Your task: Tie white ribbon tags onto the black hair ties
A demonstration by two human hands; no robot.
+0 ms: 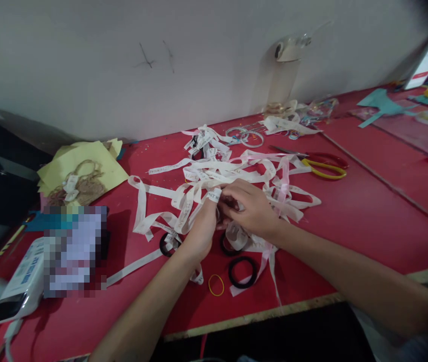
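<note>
My left hand (201, 229) and my right hand (249, 206) meet over a tangle of white printed ribbon (214, 176) on the red table (368, 211). A strip of that ribbon is wrapped around a finger of my left hand, and my right hand's fingers pinch the ribbon beside it. Just below my hands lie a black hair band (242, 272), a second black band (169, 245) partly under ribbon, and a small yellow rubber band (216, 284). What sits between my palms is hidden.
Scissors with red and yellow handles (325, 164) lie to the right of the ribbon. Yellow paper with brown twine (82, 173) lies at the left. A white device (14, 294) sits at the near left edge. Clear rings (246, 136) and scraps lie by the wall.
</note>
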